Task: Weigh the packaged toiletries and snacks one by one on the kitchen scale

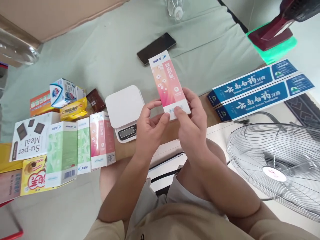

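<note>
Both my hands hold a pink and white toothpaste box [168, 83] tilted up over the table edge. My left hand [151, 128] pinches its lower left corner between thumb and fingers. Around the lower right side, my right hand [192, 121] is closed, with its thumb on the front face. Just left of my hands lies a white kitchen scale [125, 106] with a small dark display [127, 132]. Behind the box, a black phone [156, 48] lies on the cloth. Another pink box [102, 138] stands left of the scale, beside green and white boxes [61, 153].
Two blue toothpaste boxes [263, 96] lie at the right edge. A wire-caged fan [275, 173] stands at lower right. Soap boxes [65, 92], a yellow packet [73, 109] and a Su-per Meal box [35, 135] crowd the left. A clear bottle [175, 8] is at the back.
</note>
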Demonstrator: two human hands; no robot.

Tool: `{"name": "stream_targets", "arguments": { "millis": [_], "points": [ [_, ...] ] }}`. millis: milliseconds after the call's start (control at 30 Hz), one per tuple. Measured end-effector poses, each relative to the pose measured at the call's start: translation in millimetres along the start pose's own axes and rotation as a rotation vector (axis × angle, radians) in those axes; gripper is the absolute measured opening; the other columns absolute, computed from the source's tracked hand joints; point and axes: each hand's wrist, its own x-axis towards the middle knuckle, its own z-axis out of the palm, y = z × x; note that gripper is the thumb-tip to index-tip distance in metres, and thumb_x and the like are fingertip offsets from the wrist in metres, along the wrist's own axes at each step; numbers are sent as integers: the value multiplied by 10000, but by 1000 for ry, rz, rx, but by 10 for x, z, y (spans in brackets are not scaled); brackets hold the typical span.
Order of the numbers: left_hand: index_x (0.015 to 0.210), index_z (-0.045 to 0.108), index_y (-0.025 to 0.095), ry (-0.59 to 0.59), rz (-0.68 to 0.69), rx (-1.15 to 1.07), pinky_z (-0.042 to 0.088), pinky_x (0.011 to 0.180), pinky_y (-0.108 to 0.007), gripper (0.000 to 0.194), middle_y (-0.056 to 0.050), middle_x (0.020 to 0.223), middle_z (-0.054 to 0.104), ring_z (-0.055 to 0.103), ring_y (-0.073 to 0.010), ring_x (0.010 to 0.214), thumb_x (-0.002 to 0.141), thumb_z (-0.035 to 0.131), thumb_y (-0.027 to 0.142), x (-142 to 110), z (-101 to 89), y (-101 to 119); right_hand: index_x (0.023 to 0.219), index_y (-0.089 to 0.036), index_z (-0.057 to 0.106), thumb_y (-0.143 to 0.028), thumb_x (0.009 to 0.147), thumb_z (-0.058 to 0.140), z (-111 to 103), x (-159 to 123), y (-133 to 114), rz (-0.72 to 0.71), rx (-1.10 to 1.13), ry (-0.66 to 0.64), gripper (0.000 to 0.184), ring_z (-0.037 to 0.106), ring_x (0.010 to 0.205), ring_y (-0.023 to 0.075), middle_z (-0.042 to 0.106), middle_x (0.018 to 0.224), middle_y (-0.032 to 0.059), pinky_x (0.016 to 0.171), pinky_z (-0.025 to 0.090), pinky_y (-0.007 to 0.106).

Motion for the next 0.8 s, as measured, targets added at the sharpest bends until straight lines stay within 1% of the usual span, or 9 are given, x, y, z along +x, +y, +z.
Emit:
{"name": "stream_targets", "arguments": {
  "millis": [167, 267, 333, 400, 467, 567, 633, 700, 800],
  "points": [
    [1121, 603, 259, 61, -19, -78, 674, 899, -323, 533, -51, 1329, 739, 772, -241, 1175, 772, 913, 518, 48, 141, -101, 1582, -276, 473, -267, 999, 400, -170, 59, 4, -74, -228, -52, 588, 614, 1375, 263, 610, 1521, 119, 1097, 558, 487],
    [1135, 616, 244, 93, -91, -100, 679, 886, -356, 512, -52, 1200, 785, 801, -243, 1076, 769, 919, 435, 40, 181, -146, 1533, -251, 514, -303, 1008, 402, -214, 66, -28, -29, -292, -79, 539, 590, 1406, 275, 598, 1523, 118, 1063, 582, 484],
    [1149, 620, 239, 101, -154, -104, 685, 864, -381, 523, -41, 1078, 805, 814, -247, 996, 755, 926, 399, 24, 196, -172, 1504, -230, 519, -334, 998, 430, -227, 58, -59, 2, -320, -89, 524, 602, 1393, 293, 603, 1510, 127, 1076, 576, 520],
    [1160, 621, 243, 100, -205, -101, 689, 848, -405, 540, -17, 956, 801, 818, -252, 936, 737, 931, 370, 29, 204, -171, 1472, -216, 526, -349, 973, 472, -243, 43, -99, -51, -355, -70, 519, 593, 1407, 306, 604, 1505, 141, 1140, 531, 564],
    [1170, 630, 248, 97, -217, -77, 687, 861, -420, 511, -4, 906, 787, 816, -253, 923, 752, 909, 338, 88, 212, -121, 1424, -197, 545, -347, 957, 484, -274, 31, -142, -157, -361, -18, 494, 558, 1451, 304, 598, 1508, 155, 1193, 490, 572],
    [1127, 670, 234, 83, -130, 15, 664, 973, -415, 367, -42, 1107, 786, 789, -258, 1079, 800, 836, 262, 319, 255, 46, 1376, -192, 552, -335, 951, 473, -361, 46, -190, -290, -366, 65, 455, 517, 1487, 299, 602, 1493, 161, 1222, 463, 573],
    [1069, 697, 216, 37, -64, 86, 633, 1058, -409, 281, -61, 1265, 750, 742, -268, 1209, 806, 792, 190, 552, 327, 182, 1373, -206, 542, -334, 947, 483, -430, 83, -197, -328, -419, 97, 449, 513, 1482, 304, 607, 1480, 153, 1253, 412, 592],
    [1028, 708, 195, -49, -77, 131, 628, 1077, -436, 231, -69, 1242, 744, 736, -275, 1213, 811, 732, 119, 802, 439, 297, 1379, -213, 539, -354, 933, 508, -483, 130, -185, -311, -492, 132, 469, 501, 1484, 322, 609, 1476, 145, 1281, 349, 614],
    [978, 712, 162, -168, -161, 161, 646, 1046, -484, 220, -63, 1056, 753, 776, -260, 1078, 813, 635, 39, 1120, 635, 381, 1396, -214, 541, -419, 906, 531, -518, 193, -161, -194, -575, 171, 531, 432, 1533, 389, 599, 1497, 145, 1273, 292, 675]
  ]
}}
